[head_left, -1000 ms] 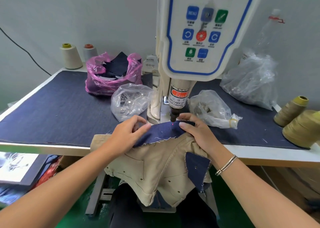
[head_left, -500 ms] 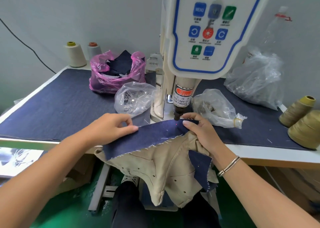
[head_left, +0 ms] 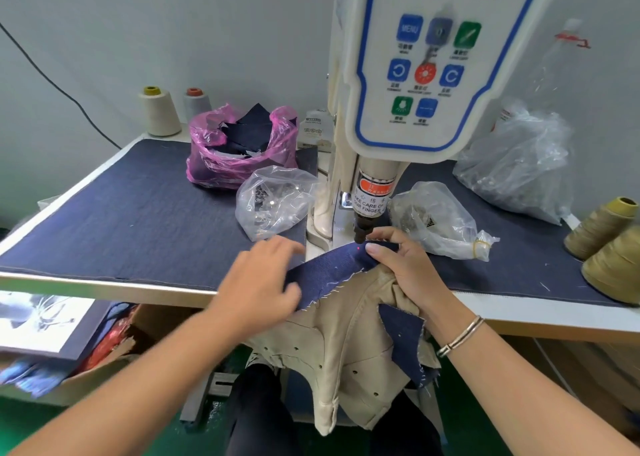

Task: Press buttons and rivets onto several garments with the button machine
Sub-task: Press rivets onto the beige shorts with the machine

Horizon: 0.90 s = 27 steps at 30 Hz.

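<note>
The right hand [head_left: 403,265] makes the grip that counts: thumb and fingers pinch the far end of the navy band [head_left: 332,270] of a tan garment [head_left: 346,338], just beside and below the punch [head_left: 362,229] of the button machine [head_left: 426,75]. A red laser dot [head_left: 357,247] sits on the band just to the left of that grip's thumb tip, so the pressing spot lies a touch leftward from the pinch and directly under the punch.

From the right grip the band runs long, down and to the left, toward the left hand [head_left: 263,282], which holds its near end with the thumb on top and the fingers blurred; I judge it a loose pinch. The right hand is the nearer to the punch, and its fingertips look uncomfortably close to it.

The rest of the garment hangs off the near edge of the counter [head_left: 121,220], which is covered in dark denim. Beyond the left grip lies a clear bag of metal parts [head_left: 273,201]; beyond the right grip another clear bag [head_left: 436,218], leaving little room to either side of the punch.
</note>
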Motion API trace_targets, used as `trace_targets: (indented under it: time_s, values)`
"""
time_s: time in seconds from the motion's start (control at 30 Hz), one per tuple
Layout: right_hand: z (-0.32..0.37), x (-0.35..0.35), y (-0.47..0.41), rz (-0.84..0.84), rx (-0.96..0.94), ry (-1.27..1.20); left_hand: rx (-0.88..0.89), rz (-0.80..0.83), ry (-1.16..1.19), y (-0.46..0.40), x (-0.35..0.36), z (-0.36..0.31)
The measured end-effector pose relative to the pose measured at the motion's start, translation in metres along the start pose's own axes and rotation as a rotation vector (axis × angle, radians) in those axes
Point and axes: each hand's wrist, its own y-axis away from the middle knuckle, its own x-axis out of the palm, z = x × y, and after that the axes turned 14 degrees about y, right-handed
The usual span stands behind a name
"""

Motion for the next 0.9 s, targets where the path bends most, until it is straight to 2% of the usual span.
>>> trace_targets:
  time_s: [0.1,0.23,0.43,0.53,0.77,0.9]
  values:
    - [0.002,-0.001,0.002,-0.001,-0.002,0.000,-0.125,-0.142,0.357,-0.004,0.034,-0.029]
    - [0.005,-0.003,0.003,0.036,0.010,0.013,-0.199,-0.220,0.419,-0.011,0.043,-0.022]
    - [0.009,-0.010,0.004,0.186,0.057,-0.076,-0.200,0.032,0.713,-0.026,0.002,-0.005]
    - [0.008,-0.011,0.003,0.198,0.048,-0.092,-0.221,0.137,0.794,-0.029,-0.006,-0.004]
    - [0.003,-0.009,0.003,0.140,0.022,-0.084,-0.198,0.063,0.842,-0.029,0.006,-0.003]
    - [-0.003,-0.004,0.005,0.103,0.014,-0.103,-0.209,0.116,0.941,-0.028,0.007,-0.003]
